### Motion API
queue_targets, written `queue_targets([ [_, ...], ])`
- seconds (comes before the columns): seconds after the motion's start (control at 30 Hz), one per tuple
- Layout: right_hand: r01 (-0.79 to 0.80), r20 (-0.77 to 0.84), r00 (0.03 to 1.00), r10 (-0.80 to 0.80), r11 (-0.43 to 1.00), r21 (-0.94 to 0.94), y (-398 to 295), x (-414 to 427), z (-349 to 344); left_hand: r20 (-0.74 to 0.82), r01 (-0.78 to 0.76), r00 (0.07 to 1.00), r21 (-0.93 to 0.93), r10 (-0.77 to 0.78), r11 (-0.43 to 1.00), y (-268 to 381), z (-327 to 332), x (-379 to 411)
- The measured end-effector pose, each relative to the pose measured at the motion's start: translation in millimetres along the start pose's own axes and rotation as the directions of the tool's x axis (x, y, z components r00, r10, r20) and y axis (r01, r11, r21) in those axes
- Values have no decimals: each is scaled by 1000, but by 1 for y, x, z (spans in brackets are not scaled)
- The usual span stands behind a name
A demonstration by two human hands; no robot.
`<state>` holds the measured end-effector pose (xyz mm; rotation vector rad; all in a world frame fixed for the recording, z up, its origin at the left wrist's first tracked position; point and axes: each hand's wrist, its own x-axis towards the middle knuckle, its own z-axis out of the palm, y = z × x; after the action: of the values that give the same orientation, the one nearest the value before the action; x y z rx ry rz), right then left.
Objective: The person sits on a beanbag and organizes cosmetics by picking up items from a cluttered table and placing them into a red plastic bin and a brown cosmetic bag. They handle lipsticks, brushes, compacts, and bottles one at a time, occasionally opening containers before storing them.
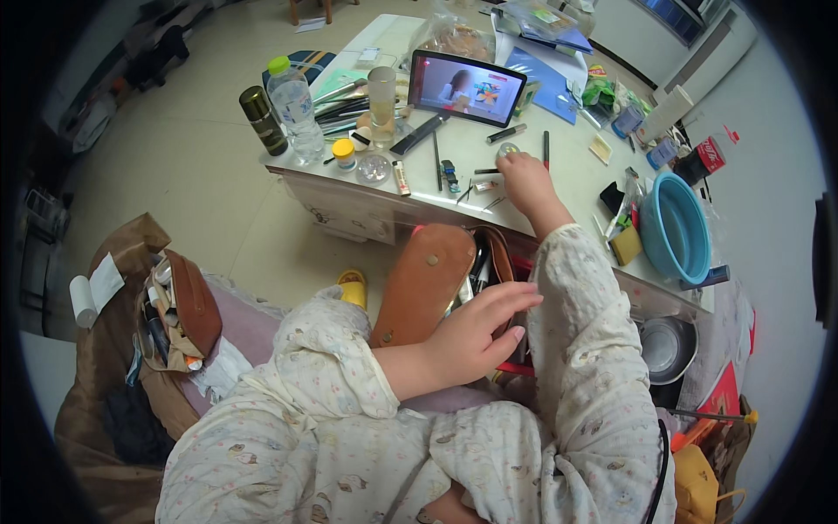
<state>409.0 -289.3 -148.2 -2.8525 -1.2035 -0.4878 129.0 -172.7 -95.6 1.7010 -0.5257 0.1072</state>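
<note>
My left hand (468,335) hovers over an open brown leather pouch (425,281), fingers extended, thumb apart, holding nothing visible. Dark and white makeup items (481,265) show inside the pouch. On the white table (366,39) my right hand (527,183) reaches down, its fingertips beside a thin black stick (486,171) and a small round container (508,150). Whether it grips the stick is hidden. A red-and-black pencil (546,150) lies just beyond it. Nearer the edge are tweezers (493,204), small scissors (465,193) and a lip balm tube (400,178).
A propped tablet (468,88) shows a video. Left of it stand a glass (382,108), a water bottle (294,111) and makeup brushes (340,108). A blue basin (674,226) and a cola bottle (707,156) stand right. Another filled pouch (196,301) sits at my left.
</note>
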Motion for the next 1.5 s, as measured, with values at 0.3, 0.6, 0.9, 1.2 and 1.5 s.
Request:
queue_targets([
  [0.3, -33, 163, 971, -176, 574, 818, -111, -86, -186, -308, -72, 940, -599, -147, 797, -14, -3, 1],
  [0.6, -176, 181, 983, 40, 504, 846, -83, -42, -154, -279, 35, 858, -806, -431, 591, 1, -14, 6],
  [0.9, -92, 117, 987, 109, 986, -143, 7, 90, 6, -115, 172, 881, -826, -460, 536, -11, -16, 4],
  [1.2, 31, -162, 984, -68, 976, -217, 15, 93, 28, -151, 136, 891, -812, -429, 567, -15, -19, 4],
  [1.5, -316, 336, 938, -89, 183, 931, -92, -41, -179, -214, -9, 931, -823, -295, 568, -14, -13, 5],
])
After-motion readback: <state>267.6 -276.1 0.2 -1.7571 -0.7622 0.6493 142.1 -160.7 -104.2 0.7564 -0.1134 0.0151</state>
